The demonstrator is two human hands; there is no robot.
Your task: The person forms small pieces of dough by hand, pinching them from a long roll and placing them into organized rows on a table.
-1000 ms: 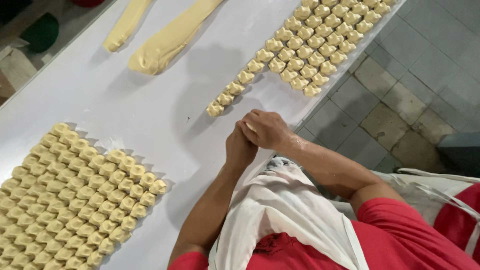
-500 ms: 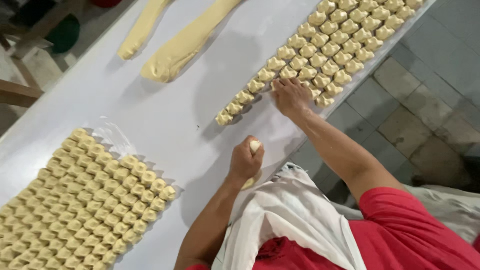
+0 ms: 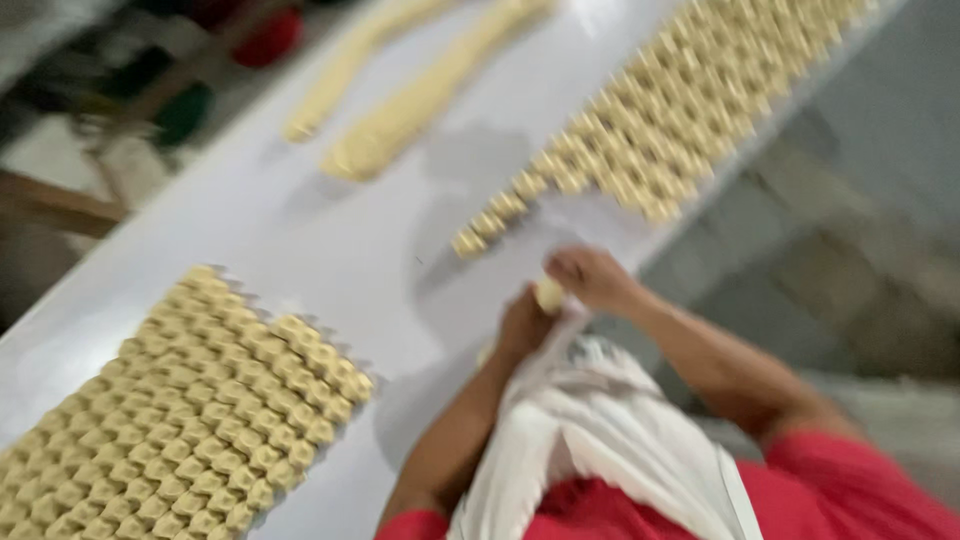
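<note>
A small pale dough piece [image 3: 548,294] sits between the two hands, just above the near edge of the white counter [image 3: 330,240]. The left hand [image 3: 523,325] is curled closed beneath the dough piece and touches it from below. The right hand [image 3: 588,278] is bent over the dough piece from the far side, its fingers [image 3: 560,270] closed against it; the frame is blurred, so the exact grip of each finger cannot be told. Both forearms run from the dough piece back toward the person, who wears a red shirt [image 3: 850,490] with a white cloth [image 3: 590,440] hanging down the front, directly below the hands. Just beyond the dough piece, further along the counter, a band of shaped dough pieces [image 3: 660,110] lies in close diagonal rows; its nearest end is near the right hand but apart from it. To the left of the dough piece, well apart from it, a second block of shaped pieces [image 3: 190,410] lies in tight rows at the counter's near left part. Far beyond the dough piece, two long dough rolls [image 3: 400,120] lie side by side on the counter. To the right of the dough piece, past the counter edge, a grey tiled floor [image 3: 860,260] shows, blurred.
</note>
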